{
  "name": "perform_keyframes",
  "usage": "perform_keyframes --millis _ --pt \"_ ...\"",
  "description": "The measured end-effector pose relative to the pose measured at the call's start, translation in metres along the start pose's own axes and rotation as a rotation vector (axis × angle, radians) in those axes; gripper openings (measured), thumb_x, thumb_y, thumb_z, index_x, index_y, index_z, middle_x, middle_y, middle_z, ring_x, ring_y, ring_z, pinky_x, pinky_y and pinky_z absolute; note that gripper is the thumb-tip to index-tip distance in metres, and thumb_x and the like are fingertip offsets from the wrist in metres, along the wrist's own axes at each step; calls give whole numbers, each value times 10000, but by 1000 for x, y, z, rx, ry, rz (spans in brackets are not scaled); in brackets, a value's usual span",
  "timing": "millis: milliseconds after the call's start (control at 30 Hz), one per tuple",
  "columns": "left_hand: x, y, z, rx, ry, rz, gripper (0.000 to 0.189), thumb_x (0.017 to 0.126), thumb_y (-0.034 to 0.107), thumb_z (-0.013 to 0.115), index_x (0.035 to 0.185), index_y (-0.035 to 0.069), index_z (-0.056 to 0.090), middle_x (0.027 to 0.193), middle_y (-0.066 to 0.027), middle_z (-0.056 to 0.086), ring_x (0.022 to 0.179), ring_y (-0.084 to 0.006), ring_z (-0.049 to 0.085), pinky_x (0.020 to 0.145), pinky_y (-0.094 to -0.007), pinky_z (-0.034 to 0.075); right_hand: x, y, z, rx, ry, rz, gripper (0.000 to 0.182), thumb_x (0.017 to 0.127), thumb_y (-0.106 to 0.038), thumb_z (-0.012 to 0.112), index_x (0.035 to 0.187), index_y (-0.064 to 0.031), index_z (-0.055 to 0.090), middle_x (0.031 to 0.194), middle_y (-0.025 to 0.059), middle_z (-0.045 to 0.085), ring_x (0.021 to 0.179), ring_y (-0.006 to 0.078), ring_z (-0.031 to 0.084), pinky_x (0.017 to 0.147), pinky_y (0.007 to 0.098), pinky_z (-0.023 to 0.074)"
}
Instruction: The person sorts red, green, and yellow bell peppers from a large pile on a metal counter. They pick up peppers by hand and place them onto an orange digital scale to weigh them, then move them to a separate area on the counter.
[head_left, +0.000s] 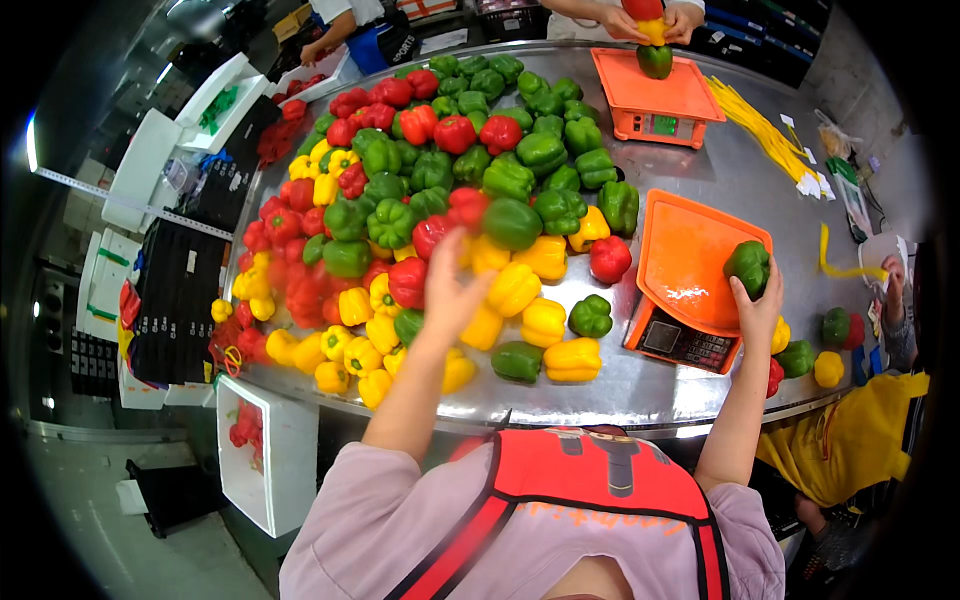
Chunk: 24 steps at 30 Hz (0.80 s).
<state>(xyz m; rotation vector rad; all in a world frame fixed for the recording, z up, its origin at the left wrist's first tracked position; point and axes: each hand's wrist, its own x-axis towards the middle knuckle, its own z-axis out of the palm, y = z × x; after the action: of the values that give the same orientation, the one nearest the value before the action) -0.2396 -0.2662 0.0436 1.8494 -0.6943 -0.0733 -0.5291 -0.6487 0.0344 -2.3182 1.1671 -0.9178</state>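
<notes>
My left hand, fingers apart and a little blurred, is over the pile between a red bell pepper and a yellow bell pepper; whether it touches one of them I cannot tell. A green bell pepper is in my right hand, at the right side of the orange pan of a digital scale. Many red, green and yellow peppers lie heaped on the steel table. Near the scale are a single red pepper and a green one.
A co-worker's hands hold peppers above a second orange scale. Yellow strips lie at the upper right. Another person's hand holds a yellow strip at the right. A white foam box stands below the table's left edge, black crates beyond.
</notes>
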Motion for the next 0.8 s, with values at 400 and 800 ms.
perform_keyframes --millis 400,800 --pt "-23 -16 0 389 -107 14 619 736 210 742 1269 20 491 1261 -198 510 1159 -370 503 969 -406 431 -49 -72 -12 112 133 -267 563 793 -144 700 1300 -17 490 1362 183 469 1268 350 431 1065 433 324" --pt "-26 -29 54 586 -217 -127 726 669 306 793 1284 68 489 1266 -171 506 1146 -375 493 958 -423 431 -96 -99 12 281 -69 -306 513 750 -145 732 1208 4 556 1245 191 556 1174 377 504 999 447 386"
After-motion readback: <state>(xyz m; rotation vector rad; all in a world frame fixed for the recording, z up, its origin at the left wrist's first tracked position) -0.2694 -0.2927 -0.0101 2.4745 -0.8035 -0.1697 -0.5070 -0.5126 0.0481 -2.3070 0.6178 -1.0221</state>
